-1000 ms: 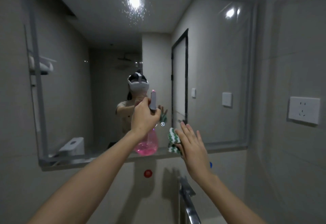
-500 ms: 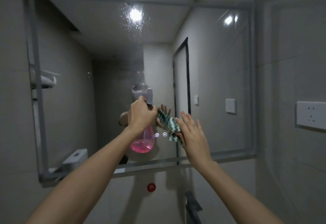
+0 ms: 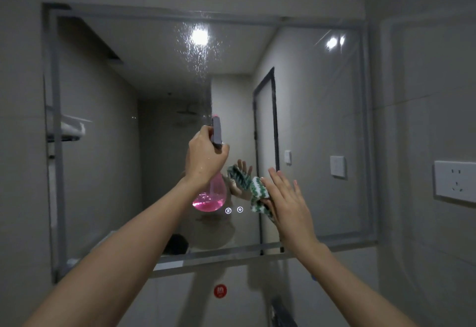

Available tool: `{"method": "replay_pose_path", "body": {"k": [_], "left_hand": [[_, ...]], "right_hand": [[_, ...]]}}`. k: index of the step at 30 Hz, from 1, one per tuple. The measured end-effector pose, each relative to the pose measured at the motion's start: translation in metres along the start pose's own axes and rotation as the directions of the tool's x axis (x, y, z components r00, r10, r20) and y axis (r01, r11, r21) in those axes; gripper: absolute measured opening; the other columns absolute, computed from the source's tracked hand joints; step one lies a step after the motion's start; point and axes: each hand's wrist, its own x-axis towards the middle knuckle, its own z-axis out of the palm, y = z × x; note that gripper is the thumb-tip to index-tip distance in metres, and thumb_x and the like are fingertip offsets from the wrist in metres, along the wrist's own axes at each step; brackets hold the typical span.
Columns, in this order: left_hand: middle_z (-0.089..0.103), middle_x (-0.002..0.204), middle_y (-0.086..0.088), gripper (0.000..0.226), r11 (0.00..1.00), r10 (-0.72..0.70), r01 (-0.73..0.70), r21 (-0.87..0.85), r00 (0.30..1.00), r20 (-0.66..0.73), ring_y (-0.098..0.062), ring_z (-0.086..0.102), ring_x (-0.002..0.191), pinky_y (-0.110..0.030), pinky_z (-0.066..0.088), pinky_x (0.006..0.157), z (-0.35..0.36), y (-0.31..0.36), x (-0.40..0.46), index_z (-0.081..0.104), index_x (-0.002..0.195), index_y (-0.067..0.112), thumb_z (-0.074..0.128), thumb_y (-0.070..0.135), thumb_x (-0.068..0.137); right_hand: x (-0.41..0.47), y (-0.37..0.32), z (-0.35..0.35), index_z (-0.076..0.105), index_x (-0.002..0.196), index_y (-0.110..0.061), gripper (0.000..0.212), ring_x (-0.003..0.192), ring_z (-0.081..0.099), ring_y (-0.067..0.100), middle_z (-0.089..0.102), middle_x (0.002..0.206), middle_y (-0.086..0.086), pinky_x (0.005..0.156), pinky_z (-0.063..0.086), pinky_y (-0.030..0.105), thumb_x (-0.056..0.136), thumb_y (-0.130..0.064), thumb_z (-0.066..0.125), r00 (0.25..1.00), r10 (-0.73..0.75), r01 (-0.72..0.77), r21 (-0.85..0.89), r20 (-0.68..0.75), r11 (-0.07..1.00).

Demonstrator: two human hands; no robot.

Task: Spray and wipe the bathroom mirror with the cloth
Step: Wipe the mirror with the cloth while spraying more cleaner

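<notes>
- Left hand (image 3: 206, 158) was curled tight round the neck of the spray bottle (image 3: 211, 194), held up in front of the mirror (image 3: 309, 126) a little left of its middle.
- The bottle hung below the fist, its round clear belly holding pink liquid at the bottom; its grey spray head (image 3: 217, 131) stuck up above the knuckles, pointing toward the glass.
- Right hand (image 3: 288, 203) was raised just right of the bottle, fingers straight and slightly spread, pointing up at the mirror.
- The green-and-white striped cloth (image 3: 253, 192) was bunched at the thumb side of that hand, between the palm and the glass; whether the thumb pinched it I could not tell, since the hand hid it.
- Whether the cloth touched the mirror was unclear.
- A patch of fine droplets (image 3: 195, 51) speckled the mirror's upper part, above the bottle, around the reflected ceiling light.
- Two small lit round icons (image 3: 234, 210) showed on the glass just right of the bottle's belly.
- A white wall socket (image 3: 454, 181) sat on the tiles right of the mirror.
- A red round sticker (image 3: 220, 291) was on the wall below the mirror's lower edge.
</notes>
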Motion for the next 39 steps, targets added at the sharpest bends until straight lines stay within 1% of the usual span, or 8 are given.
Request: {"method": "replay_pose_path", "body": {"k": [9,12,16,23,26,32,36,39], "left_hand": [[0.061,0.074,-0.010,0.016,0.994,-0.105,0.105,0.016,0.994,0.000,-0.027,0.061,0.068,-0.032,0.045,0.056,0.004,0.039,0.036,0.055,0.080,0.005,0.055,0.021,0.081],[0.054,0.069,-0.003,0.013,0.995,-0.100,0.100,-0.029,0.995,-0.019,-0.023,0.057,0.065,-0.032,0.042,0.055,0.008,0.045,0.035,0.050,0.078,0.008,0.056,0.018,0.083],[0.053,0.074,-0.003,0.011,0.997,-0.040,0.039,-0.072,0.999,-0.019,-0.020,0.052,0.067,-0.032,0.046,0.061,0.016,0.043,0.025,0.050,0.086,0.007,0.057,0.014,0.084],[0.056,0.086,-0.006,0.017,0.998,0.014,-0.013,-0.056,1.000,0.019,-0.019,0.052,0.074,-0.023,0.041,0.061,0.021,0.038,0.006,0.054,0.097,0.004,0.060,0.013,0.083],[0.056,0.087,-0.007,0.021,0.996,0.036,-0.032,-0.079,0.998,0.042,-0.024,0.056,0.078,-0.035,0.052,0.070,0.032,0.041,0.004,0.056,0.101,0.004,0.061,0.014,0.084],[0.057,0.084,-0.007,0.017,0.988,0.025,-0.017,-0.154,0.999,0.045,-0.021,0.051,0.076,-0.031,0.042,0.069,0.071,0.066,0.010,0.058,0.095,0.005,0.060,0.014,0.081],[0.051,0.068,0.002,0.006,0.974,-0.028,0.055,-0.218,0.992,0.123,-0.013,0.051,0.061,-0.014,0.035,0.052,0.108,0.082,-0.022,0.055,0.085,0.007,0.059,0.011,0.083],[0.057,0.073,-0.005,0.009,0.982,-0.040,0.064,-0.176,0.990,0.137,-0.024,0.054,0.070,-0.026,0.035,0.061,0.140,0.091,-0.039,0.054,0.082,0.011,0.059,0.018,0.083]], "right_hand": [[-0.010,0.006,-0.006,0.045,0.128,-0.019,0.044,0.122,0.053,0.025,0.053,0.136,0.007,0.098,0.034,0.053,0.085,-0.027,0.043,1.000,0.011,-0.011,-0.040,-0.017,0.999],[-0.011,0.007,-0.009,0.044,0.128,-0.020,0.044,0.124,0.048,0.022,0.053,0.136,0.006,0.106,0.034,0.044,0.086,-0.030,0.036,1.000,0.019,-0.019,-0.039,-0.012,0.999],[-0.005,0.011,-0.011,0.045,0.127,-0.019,0.043,0.126,0.039,0.020,0.053,0.136,0.009,0.107,0.025,0.040,0.086,-0.029,0.038,0.999,0.018,-0.018,-0.022,-0.029,1.000],[0.010,0.010,-0.029,0.054,0.124,-0.012,0.043,0.121,0.053,0.030,0.054,0.134,0.012,0.098,0.030,0.053,0.086,-0.027,0.039,0.999,0.010,-0.013,-0.071,-0.042,0.997],[0.007,0.014,-0.037,0.052,0.127,-0.013,0.044,0.122,0.052,0.031,0.053,0.136,0.012,0.099,0.032,0.054,0.085,-0.026,0.045,1.000,0.026,-0.028,-0.094,-0.016,0.995],[-0.018,0.045,-0.061,0.044,0.129,-0.019,0.043,0.129,0.040,0.020,0.051,0.139,0.007,0.105,0.026,0.042,0.088,-0.030,0.038,0.998,0.059,-0.058,-0.117,0.008,0.991],[-0.043,0.075,-0.076,0.045,0.127,-0.020,0.043,0.127,0.037,0.018,0.053,0.136,0.007,0.102,0.027,0.040,0.085,-0.031,0.046,0.995,0.102,-0.099,-0.157,0.009,0.983],[-0.059,0.110,-0.085,0.045,0.125,-0.021,0.044,0.126,0.038,0.017,0.054,0.135,0.007,0.101,0.028,0.040,0.083,-0.032,0.051,0.994,0.109,-0.102,-0.174,0.028,0.979]]}}
